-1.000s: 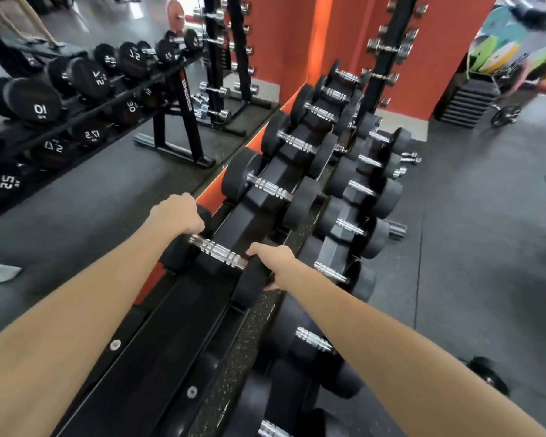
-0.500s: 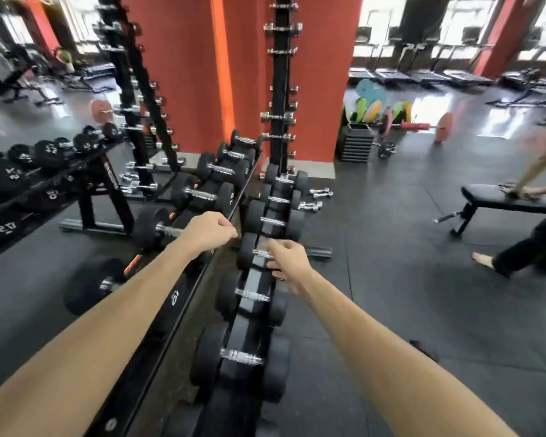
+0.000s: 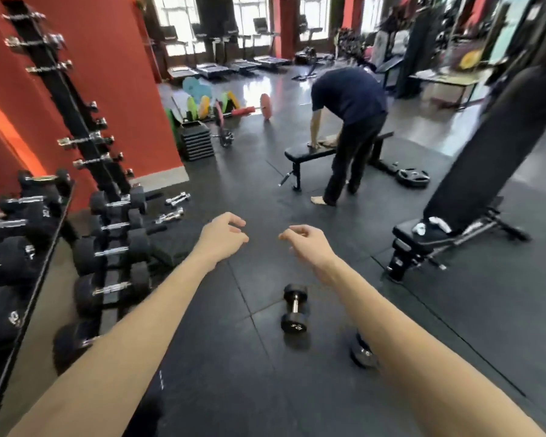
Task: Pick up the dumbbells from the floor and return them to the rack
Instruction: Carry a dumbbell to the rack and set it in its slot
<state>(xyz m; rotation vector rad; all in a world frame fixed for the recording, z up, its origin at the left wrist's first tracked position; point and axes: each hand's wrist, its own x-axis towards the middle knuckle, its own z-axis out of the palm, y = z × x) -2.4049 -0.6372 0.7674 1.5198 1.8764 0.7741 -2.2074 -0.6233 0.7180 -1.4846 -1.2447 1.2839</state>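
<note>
A black dumbbell (image 3: pixel 294 308) with a chrome handle lies on the dark floor mat between my forearms. A second black dumbbell (image 3: pixel 362 352) lies to its right, mostly hidden under my right forearm. The dumbbell rack (image 3: pixel 114 244) stands at the left, holding several black dumbbells. My left hand (image 3: pixel 223 236) hangs in the air above the floor, fingers loosely curled, holding nothing. My right hand (image 3: pixel 306 241) is level with it and a little to the right, also loosely curled and empty. Both hands are clear of the rack and above the dumbbells.
A person (image 3: pixel 347 134) bends over a flat bench (image 3: pixel 309 151) ahead. An incline bench (image 3: pixel 448 238) stands at the right under a hanging punch bag (image 3: pixel 498 143). Small chrome dumbbells (image 3: pixel 174 206) lie by the rack's far end. A weight plate (image 3: pixel 413 177) lies on the floor.
Both hands have left the dumbbell set on the rack and swung right with my view. The rack is now at the left and two floor dumbbells have come into sight.
</note>
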